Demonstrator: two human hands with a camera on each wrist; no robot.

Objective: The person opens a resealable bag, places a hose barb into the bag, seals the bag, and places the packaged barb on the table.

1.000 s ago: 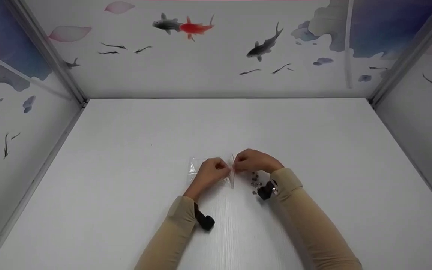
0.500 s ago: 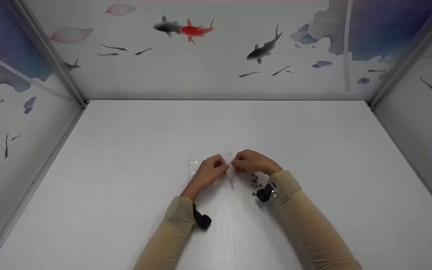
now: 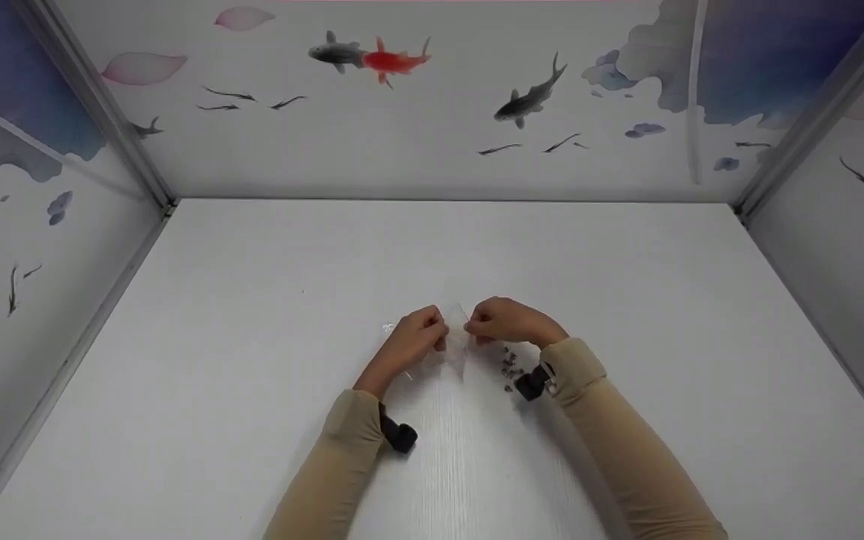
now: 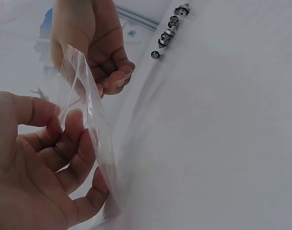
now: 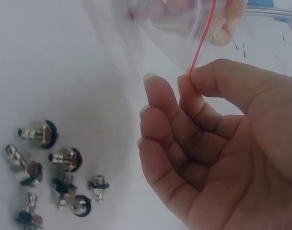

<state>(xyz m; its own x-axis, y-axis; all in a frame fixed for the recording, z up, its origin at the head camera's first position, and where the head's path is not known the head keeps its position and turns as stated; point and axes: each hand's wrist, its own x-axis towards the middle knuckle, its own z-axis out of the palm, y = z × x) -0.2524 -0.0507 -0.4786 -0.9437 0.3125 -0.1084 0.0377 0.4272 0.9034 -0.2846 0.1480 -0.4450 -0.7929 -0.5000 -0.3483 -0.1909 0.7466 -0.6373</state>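
Note:
Between the two hands hangs a clear plastic bag [image 3: 456,352] with a red line along its mouth, clearest in the right wrist view. The left hand [image 3: 408,341] pinches one side of the mouth between thumb and finger, its other fingers lying against the film [image 4: 100,139]. On the other side, the right hand [image 3: 514,322] pinches the edge at the red line [image 5: 202,43] with thumb and index finger. The mouth stands parted. Several small metal fittings with dark rings [image 5: 66,158] lie on the table below and beside the right hand.
The white table [image 3: 327,255] is bounded by a back wall [image 3: 402,150] and side walls printed with fish and leaves. Each wrist carries a black camera, one at the left sleeve [image 3: 400,437] and one at the right [image 3: 532,383].
The left hand has shifted slightly left and up, away from the right hand, and the gap across the bag's mouth has widened. The right hand has barely moved; the metal fittings lie as before.

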